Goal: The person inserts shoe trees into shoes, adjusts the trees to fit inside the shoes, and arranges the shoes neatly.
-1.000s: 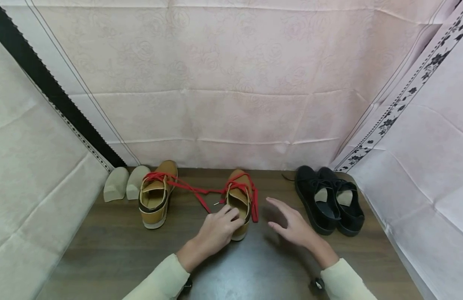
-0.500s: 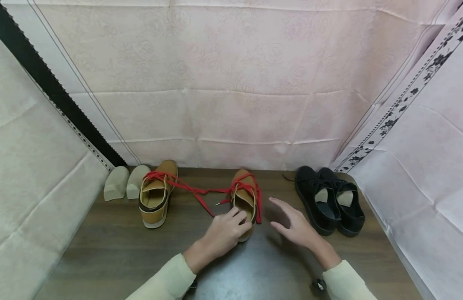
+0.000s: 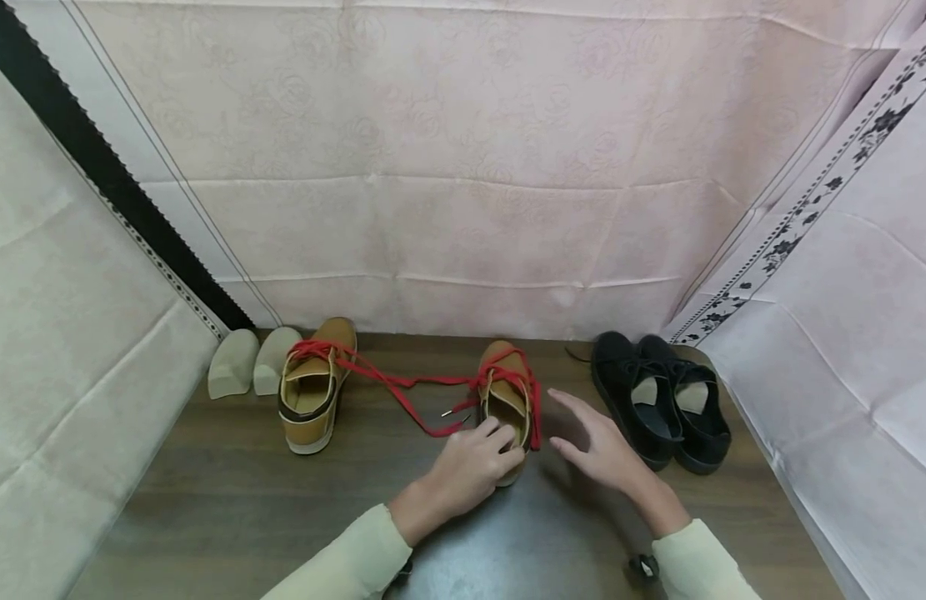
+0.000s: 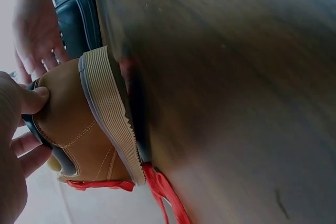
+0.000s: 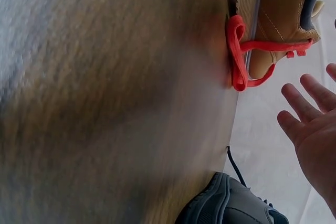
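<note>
My left hand [image 3: 473, 467] grips the heel collar of a tan lace-up shoe [image 3: 496, 352], its thumb on the outside of the heel in the left wrist view. The shoe [image 4: 79, 100] has a ribbed cream sole and points away from me. Red laces [image 3: 440, 381] cross its front and trail leftward to a matching tan shoe [image 3: 309, 433]. My right hand [image 3: 599, 446] is spread beside the held shoe on its right, apart from it and holding nothing. Whether the held shoe's sole touches the floor, I cannot tell.
Two black lace-up shoes [image 3: 708, 446] stand side by side at the right. At the far left are two off-white, shoe-shaped pieces [image 3: 232, 364]. White patterned sheeting [image 3: 463, 233] rises behind the wooden floor [image 3: 207, 492] and at both sides.
My left hand has slid the gripped tan shoe to the right, drawing the red laces along. My right hand has shifted slightly right, still spread. The other shoes stay put.
</note>
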A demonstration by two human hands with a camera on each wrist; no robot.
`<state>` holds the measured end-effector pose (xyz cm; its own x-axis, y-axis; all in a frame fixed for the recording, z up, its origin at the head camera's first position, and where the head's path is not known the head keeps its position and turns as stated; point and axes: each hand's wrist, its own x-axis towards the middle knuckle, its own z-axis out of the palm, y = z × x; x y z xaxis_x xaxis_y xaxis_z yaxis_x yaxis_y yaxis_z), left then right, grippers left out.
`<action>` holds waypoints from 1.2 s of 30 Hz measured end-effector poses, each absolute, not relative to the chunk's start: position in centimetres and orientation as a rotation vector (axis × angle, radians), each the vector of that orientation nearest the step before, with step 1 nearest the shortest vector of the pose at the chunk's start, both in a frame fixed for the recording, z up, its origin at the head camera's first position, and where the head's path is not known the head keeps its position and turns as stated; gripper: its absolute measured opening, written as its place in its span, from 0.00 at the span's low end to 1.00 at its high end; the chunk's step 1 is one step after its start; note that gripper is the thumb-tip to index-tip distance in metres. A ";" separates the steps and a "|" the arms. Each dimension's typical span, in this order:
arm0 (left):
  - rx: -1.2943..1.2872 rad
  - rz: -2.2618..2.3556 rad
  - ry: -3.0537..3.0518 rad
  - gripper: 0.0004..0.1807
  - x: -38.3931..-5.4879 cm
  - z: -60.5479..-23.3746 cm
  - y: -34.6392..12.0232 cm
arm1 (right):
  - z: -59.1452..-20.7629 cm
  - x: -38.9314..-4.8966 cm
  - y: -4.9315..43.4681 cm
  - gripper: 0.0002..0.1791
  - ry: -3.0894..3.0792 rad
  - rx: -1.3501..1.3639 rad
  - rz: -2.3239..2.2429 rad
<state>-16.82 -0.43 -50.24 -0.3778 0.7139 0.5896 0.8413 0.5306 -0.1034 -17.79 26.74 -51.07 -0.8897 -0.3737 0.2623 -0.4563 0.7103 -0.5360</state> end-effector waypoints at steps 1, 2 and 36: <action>-1.257 -0.280 -2.189 0.11 -16.8 -50.2 -0.3 | -51.1 -17.8 26.8 0.39 -2.777 0.676 0.928; -1.257 -0.274 -2.188 0.11 -16.8 -50.2 -0.1 | -51.1 -17.8 26.8 0.39 -2.773 0.676 0.931; -1.186 -0.417 -2.215 0.06 -16.2 -51.2 1.6 | -50.3 -18.4 26.8 0.32 -2.709 0.740 0.979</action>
<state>-16.22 1.59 -51.16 -0.4318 0.6490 0.6264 0.8323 0.5543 -0.0005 -18.43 26.78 -50.33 -0.8631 -0.3949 0.3149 -0.5050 0.6621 -0.5538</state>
